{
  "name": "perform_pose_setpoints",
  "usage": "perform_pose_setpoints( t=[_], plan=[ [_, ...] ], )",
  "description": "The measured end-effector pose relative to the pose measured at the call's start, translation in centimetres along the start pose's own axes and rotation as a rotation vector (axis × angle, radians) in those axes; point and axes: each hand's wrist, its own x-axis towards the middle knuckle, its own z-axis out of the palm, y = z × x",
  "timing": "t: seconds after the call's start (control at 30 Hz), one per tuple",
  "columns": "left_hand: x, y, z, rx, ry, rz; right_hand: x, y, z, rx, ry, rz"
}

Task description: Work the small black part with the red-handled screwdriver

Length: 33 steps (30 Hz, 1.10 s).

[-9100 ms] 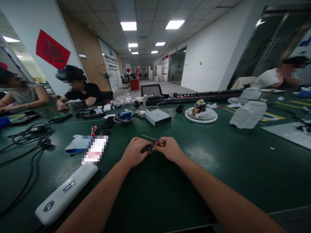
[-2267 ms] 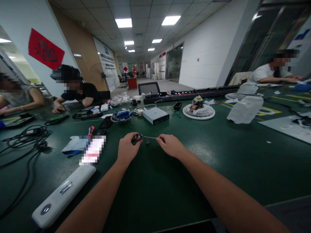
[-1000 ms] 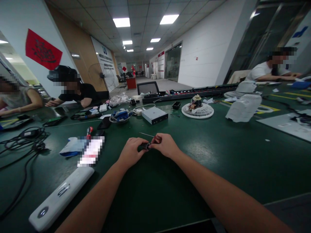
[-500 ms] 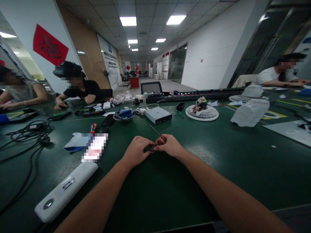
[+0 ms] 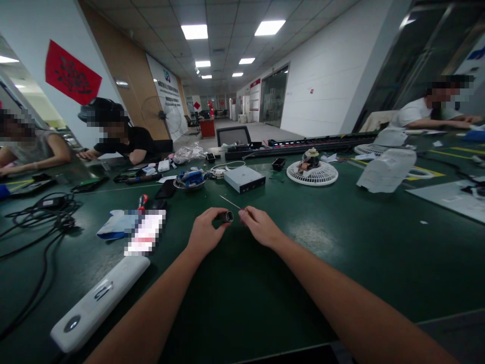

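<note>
My left hand (image 5: 206, 230) is closed round a small dark cylinder (image 5: 228, 217), whose round open end with a metallic rim faces me. The fingers hide the rest of it. My right hand (image 5: 259, 225) pinches a thin screwdriver, its slim metal shaft (image 5: 229, 201) pointing up and to the left. Most of the screwdriver's handle is covered by my fingers. Both hands are a little above the green table (image 5: 242, 298), with a small gap between the cylinder and my right fingertips. Beyond them lies a grey optical drive (image 5: 242, 177).
A white power strip (image 5: 100, 303) and a bright phone (image 5: 146, 232) lie at left, near a red-handled screwdriver (image 5: 142, 201) and tangled black cables (image 5: 45, 217). A metal bowl (image 5: 189, 187) and a white fan grille (image 5: 312, 174) stand farther back. Co-workers sit at both sides.
My right hand has come away from the cylinder, opening a gap. The cylinder in my left hand has turned its open end towards me and shifted slightly left and up. The view has shifted slightly.
</note>
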Motion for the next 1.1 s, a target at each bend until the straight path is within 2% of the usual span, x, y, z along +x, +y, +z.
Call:
perform_pose_setpoints(
  t=[0.17,0.27,0.37,0.47,0.7,0.9,1.0,1.1],
  plan=[
    [0.2,-1.6,-0.4,0.080,0.100,-0.209,0.2,0.4,-1.8,-0.089,-0.013,-0.016],
    [0.1,-2.2,-0.4,0.072,0.118,-0.253,0.2,0.7,-2.2,-0.140,-0.039,-0.086],
    [0.1,-2.0,-0.3,0.054,0.078,-0.189,0.2,0.7,-2.0,-0.191,-0.028,-0.155],
    [0.1,-1.3,-0.1,0.070,0.039,-0.104,0.2,0.3,-1.9,-0.183,0.011,-0.158],
    [0.0,-0.3,-0.2,0.157,0.057,-0.094,-0.1,-0.4,-2.9,-0.170,0.230,-0.096],
    [-0.1,-0.4,-0.1,0.105,0.036,-0.063,0.0,-0.3,-2.6,-0.168,0.147,-0.168],
    [-0.1,-0.4,0.0,0.099,0.040,-0.075,0.0,-0.2,-2.5,-0.217,0.134,-0.158],
    [-0.1,-0.6,0.0,0.088,0.026,-0.068,0.0,-0.1,-2.5,-0.169,0.075,-0.143]
  ],
)
